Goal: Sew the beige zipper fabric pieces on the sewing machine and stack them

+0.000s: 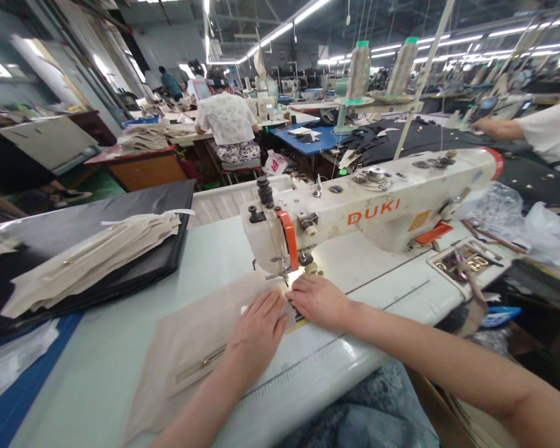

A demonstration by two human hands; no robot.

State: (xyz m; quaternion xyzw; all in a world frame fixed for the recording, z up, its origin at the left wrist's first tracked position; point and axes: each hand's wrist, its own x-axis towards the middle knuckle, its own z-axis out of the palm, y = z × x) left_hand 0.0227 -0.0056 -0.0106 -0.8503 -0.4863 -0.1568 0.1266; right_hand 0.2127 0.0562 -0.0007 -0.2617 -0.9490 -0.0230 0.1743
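A beige fabric panel (186,330) lies flat on the sewing machine's pale table, with its far end under the needle area. A zipper with a metal pull (208,359) is set in the panel. My left hand (259,330) rests flat on the fabric, fingers stretched toward the needle. Close beside the presser foot, my right hand (320,302) has its fingers curled together at the fabric's edge; the fingertips are partly hidden. The white sewing machine (331,214) stands over the work, its lamp lighting the needle.
A stack of beige zippered strips (98,255) lies on black material (140,280) at left. A parts tray (469,264) with small metal pieces sits at right. Thread cones (358,71) stand behind the machine. A person in white (226,118) sits ahead; another person's arm (499,127) reaches in at right.
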